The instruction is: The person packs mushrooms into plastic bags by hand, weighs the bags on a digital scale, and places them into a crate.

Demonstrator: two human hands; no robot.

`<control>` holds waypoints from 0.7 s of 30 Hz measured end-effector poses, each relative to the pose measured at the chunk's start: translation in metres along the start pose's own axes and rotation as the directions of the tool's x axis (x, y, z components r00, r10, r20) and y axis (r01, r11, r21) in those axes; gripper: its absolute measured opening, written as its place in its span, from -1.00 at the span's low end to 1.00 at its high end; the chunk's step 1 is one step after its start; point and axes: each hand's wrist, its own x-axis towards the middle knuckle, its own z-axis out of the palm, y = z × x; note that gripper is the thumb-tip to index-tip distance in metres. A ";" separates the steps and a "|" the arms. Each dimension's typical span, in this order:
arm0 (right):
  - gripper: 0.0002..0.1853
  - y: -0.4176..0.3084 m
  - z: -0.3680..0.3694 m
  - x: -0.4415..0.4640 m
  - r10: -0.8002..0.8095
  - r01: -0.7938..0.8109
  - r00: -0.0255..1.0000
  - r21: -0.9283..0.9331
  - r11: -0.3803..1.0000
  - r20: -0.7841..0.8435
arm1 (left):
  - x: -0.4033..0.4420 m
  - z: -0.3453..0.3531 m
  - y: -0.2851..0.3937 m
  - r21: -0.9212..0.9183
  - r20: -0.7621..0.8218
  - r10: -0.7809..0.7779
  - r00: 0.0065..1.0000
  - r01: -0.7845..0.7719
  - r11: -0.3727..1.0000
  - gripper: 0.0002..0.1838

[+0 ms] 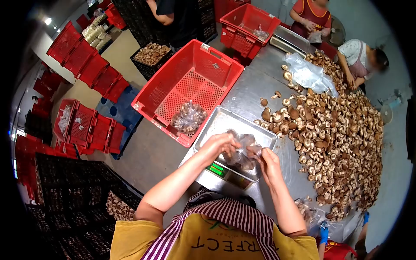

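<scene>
A clear plastic bag of mushrooms [243, 161] rests on the metal tray of a weighing scale [210, 132], right in front of me. My left hand [222, 145] is closed on the bag's upper left side. On the opposite side, my right hand [269, 162] pinches the gathered plastic near the bag's neck. The scale's green display [216, 169] is lit at its near edge; its digits are too small to read. Beside the scale, a red crate [173, 93] holds one filled bag of mushrooms [189, 118] in its near corner.
A large heap of loose mushrooms [333, 143] covers the right of the metal table [247, 93]. White plastic bags [307, 71] lie on the heap. Co-workers stand at the far side, and blue-gloved hands [323, 232] show at lower right. Stacked red crates [89, 60] stand left.
</scene>
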 end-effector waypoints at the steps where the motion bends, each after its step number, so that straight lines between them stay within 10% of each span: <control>1: -0.72 -0.003 0.013 0.005 0.029 -0.030 1.000 0.060 0.998 0.012 | -0.006 0.010 0.002 0.203 0.109 0.046 0.993 -0.067 0.977 -0.72; 4: -0.74 0.004 0.021 0.022 0.069 -0.070 0.997 0.024 0.997 0.014 | -0.018 0.041 -0.001 0.550 0.258 0.009 0.966 -0.155 0.821 -0.80; 8: -0.80 0.002 -0.001 0.023 0.071 -0.072 0.997 -0.141 0.987 -0.011 | 0.005 0.012 0.004 0.173 0.089 -0.139 0.986 0.122 0.977 -0.79; 10: -0.85 0.007 -0.015 0.010 -0.243 0.270 0.955 -0.846 0.460 0.173 | 0.038 -0.030 0.006 -0.375 0.085 -0.229 0.970 0.244 0.895 -0.62; 12: -0.87 0.002 -0.001 -0.018 -0.215 0.510 0.841 -0.860 0.003 0.497 | 0.049 -0.027 0.016 -0.511 -0.057 -0.270 0.961 0.204 0.835 -0.59; 15: -0.87 0.006 0.022 -0.038 -0.206 0.526 0.848 -0.825 0.207 0.489 | 0.051 -0.022 -0.014 -0.211 0.068 -0.032 0.997 0.046 0.976 -0.43; 17: -0.87 0.008 0.024 -0.031 -0.311 0.397 0.912 -0.764 0.509 0.266 | 0.039 -0.022 -0.019 0.311 0.216 -0.022 0.976 -0.047 0.949 -0.45; 19: -0.87 -0.009 0.053 -0.020 -0.284 0.324 0.944 -0.653 0.685 0.172 | 0.027 -0.014 -0.019 0.746 0.528 0.418 0.740 -0.639 0.189 -0.44; 20: -0.88 -0.015 0.071 -0.012 -0.241 0.237 0.969 -0.511 0.826 0.060 | 0.016 -0.009 -0.017 0.773 0.609 0.485 0.627 -0.605 -0.189 -0.42; 21: -0.90 -0.016 0.087 -0.003 -0.239 0.250 0.967 -0.484 0.839 0.085 | 0.019 -0.016 -0.021 0.780 0.586 0.473 0.658 -0.616 -0.110 -0.44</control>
